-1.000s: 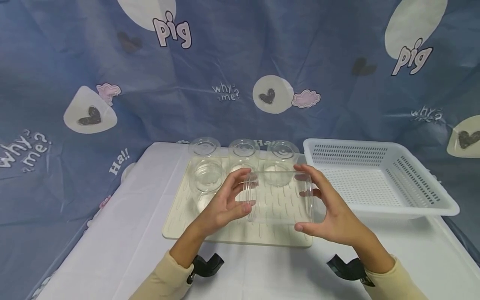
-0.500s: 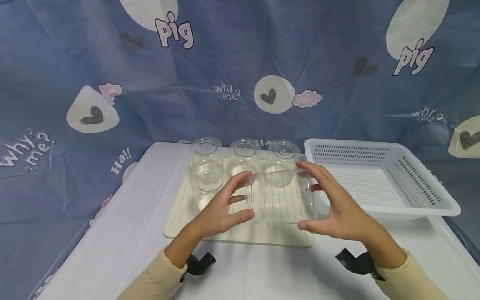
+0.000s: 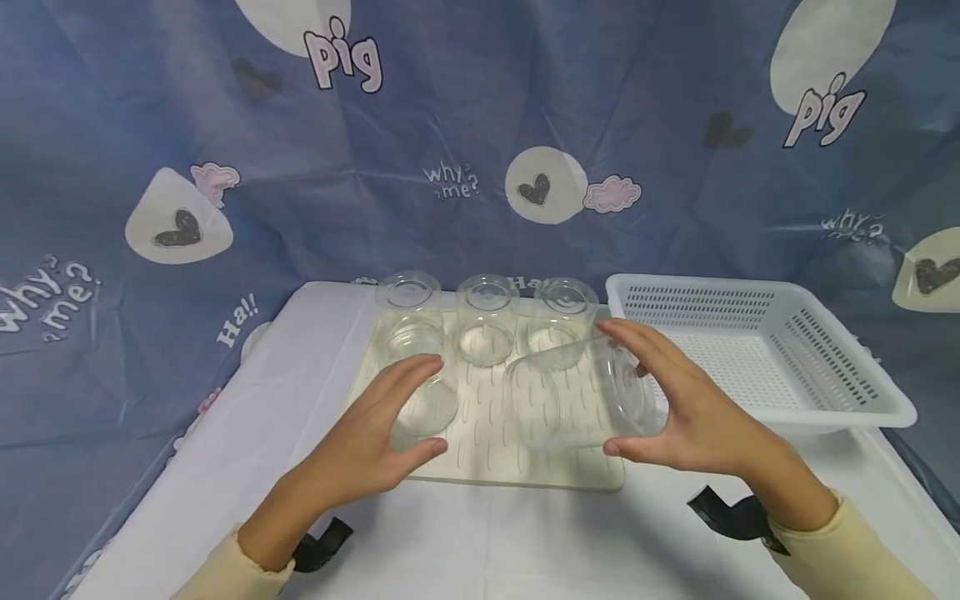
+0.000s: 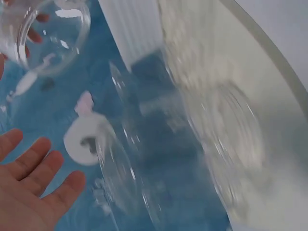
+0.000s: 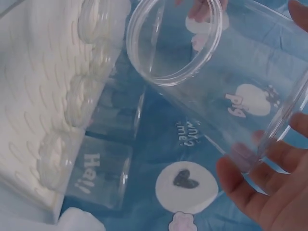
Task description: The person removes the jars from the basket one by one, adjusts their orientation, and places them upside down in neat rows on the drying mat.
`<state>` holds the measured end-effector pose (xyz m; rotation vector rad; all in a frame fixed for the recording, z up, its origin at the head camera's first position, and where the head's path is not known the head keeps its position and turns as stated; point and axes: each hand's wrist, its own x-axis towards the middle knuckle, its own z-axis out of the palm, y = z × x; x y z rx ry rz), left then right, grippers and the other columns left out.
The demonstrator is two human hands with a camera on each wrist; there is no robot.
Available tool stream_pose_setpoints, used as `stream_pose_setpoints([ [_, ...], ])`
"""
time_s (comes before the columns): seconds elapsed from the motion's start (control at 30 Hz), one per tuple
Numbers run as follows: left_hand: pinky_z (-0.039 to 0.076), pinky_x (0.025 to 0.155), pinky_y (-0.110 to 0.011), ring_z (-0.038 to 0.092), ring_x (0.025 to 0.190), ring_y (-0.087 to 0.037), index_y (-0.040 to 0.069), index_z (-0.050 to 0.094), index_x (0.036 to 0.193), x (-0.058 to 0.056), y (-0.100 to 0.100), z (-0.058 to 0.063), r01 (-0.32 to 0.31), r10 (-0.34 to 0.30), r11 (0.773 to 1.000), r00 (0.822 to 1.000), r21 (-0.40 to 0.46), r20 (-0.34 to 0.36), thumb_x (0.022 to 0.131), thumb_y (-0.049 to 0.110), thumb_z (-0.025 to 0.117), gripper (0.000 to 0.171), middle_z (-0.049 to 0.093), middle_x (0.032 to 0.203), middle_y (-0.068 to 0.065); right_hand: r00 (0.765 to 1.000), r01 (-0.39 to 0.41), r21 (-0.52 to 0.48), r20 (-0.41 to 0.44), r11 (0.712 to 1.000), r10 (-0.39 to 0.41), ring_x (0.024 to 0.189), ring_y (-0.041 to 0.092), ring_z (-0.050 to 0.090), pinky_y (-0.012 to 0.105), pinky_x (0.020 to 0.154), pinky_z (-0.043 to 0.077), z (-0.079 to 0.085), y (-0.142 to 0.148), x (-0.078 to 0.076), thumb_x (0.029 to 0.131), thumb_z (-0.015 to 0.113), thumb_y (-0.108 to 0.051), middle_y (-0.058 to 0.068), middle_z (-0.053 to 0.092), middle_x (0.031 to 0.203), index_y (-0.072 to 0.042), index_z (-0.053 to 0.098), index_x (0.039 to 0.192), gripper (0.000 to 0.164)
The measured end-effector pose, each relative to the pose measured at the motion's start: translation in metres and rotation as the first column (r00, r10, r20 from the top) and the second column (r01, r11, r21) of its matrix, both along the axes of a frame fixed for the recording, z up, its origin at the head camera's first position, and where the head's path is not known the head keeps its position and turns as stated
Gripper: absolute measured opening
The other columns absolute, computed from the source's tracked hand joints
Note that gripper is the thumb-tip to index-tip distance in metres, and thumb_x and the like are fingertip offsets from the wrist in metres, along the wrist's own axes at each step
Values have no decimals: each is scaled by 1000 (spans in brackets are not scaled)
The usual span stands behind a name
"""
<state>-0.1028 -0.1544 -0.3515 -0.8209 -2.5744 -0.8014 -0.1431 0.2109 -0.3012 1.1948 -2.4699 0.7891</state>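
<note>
A clear jar (image 3: 573, 392) is held on its side above the mat, its mouth facing left. My right hand (image 3: 701, 417) grips the jar's base end, thumb below and fingers above. In the right wrist view, the jar's ridged rim (image 5: 175, 79) points away from the fingertips (image 5: 236, 175). My left hand (image 3: 356, 442) is apart from that jar, near a standing clear jar (image 3: 427, 404) at the mat's front left. In the left wrist view, the fingers (image 4: 45, 171) are spread and hold nothing. Whether they touch the standing jar I cannot tell.
Several clear jars, such as the back middle one (image 3: 487, 312), stand upside down on a cream ribbed mat (image 3: 525, 467). To the right is a white perforated basket (image 3: 832, 350). A printed blue cloth (image 3: 450, 100) hangs behind the white table (image 3: 480, 533).
My left hand has let go of the jar and moved left, toward the mat's front-left corner. My right hand keeps hold and has shifted slightly right, turning the jar's mouth lower left.
</note>
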Motion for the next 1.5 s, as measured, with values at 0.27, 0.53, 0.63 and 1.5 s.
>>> stream_pose_setpoints([
  [0.27,42,105,-49,48,134,-25,15,49,143,7,-55,-15,-132,132,988,991,-82,-8,79,25,83,73,53,142,-4,996,88,130,-18,988,-87,142,23,38,50,101,48,6,9,1,58,96,-30,6,38,157,-16,30,156,118],
  [0.53,46,103,-58,53,129,-38,7,57,136,-5,-93,-40,-138,181,953,973,-269,142,87,30,75,57,57,138,-16,992,123,217,-15,968,-123,138,34,42,60,105,41,21,19,-10,63,94,-33,10,42,153,-20,33,155,112],
  [0.63,45,104,-60,53,130,-42,6,59,134,-13,-97,-48,-112,174,943,969,-315,175,85,30,76,57,57,139,-19,994,112,259,-35,959,-106,137,35,44,60,106,41,28,18,-15,63,93,-34,11,43,152,-18,34,154,110],
  [1.5,47,105,-56,54,128,-44,-4,56,133,-24,-80,-63,7,165,919,901,-394,402,82,26,78,63,52,140,-27,986,-21,508,154,861,-67,140,37,43,57,105,47,17,-36,-53,70,87,-43,13,43,152,-19,36,154,101],
])
